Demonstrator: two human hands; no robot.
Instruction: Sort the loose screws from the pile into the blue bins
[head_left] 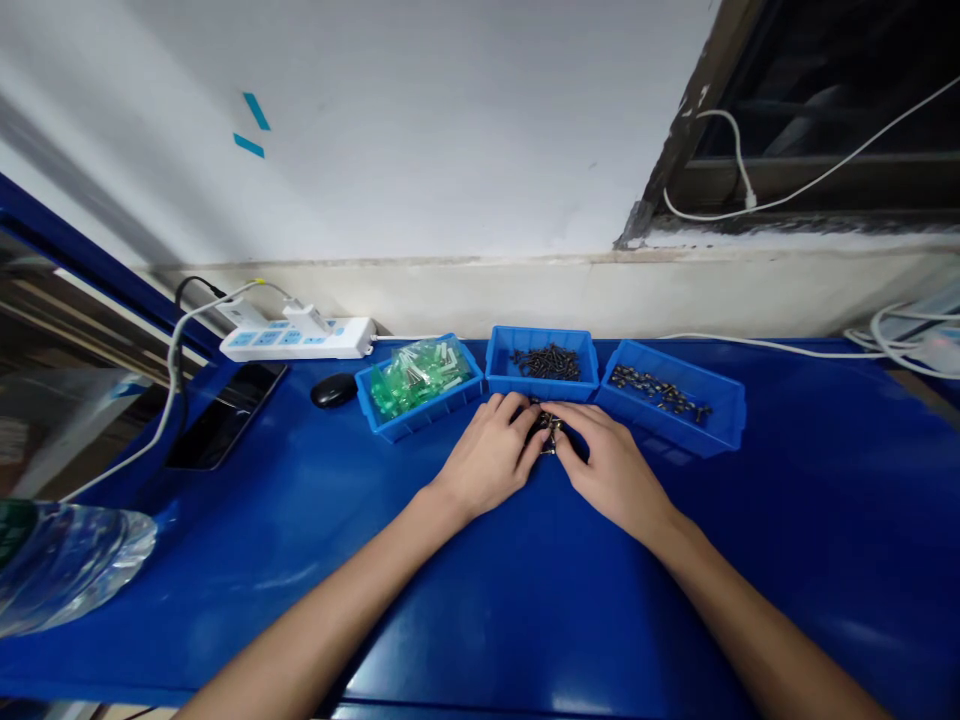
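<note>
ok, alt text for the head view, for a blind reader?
Left hand and right hand meet, fingers on a small cluster of dark screws on a blue table, before three blue bins: green parts, black screws, mixed fasteners. Power strip, mouse, phone, bottle at left.

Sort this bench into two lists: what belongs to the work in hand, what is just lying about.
In use: loose screws; bin of black screws; bin of small fasteners; bin of green parts.
Lying about: power strip; mouse; phone; water bottle.
</note>
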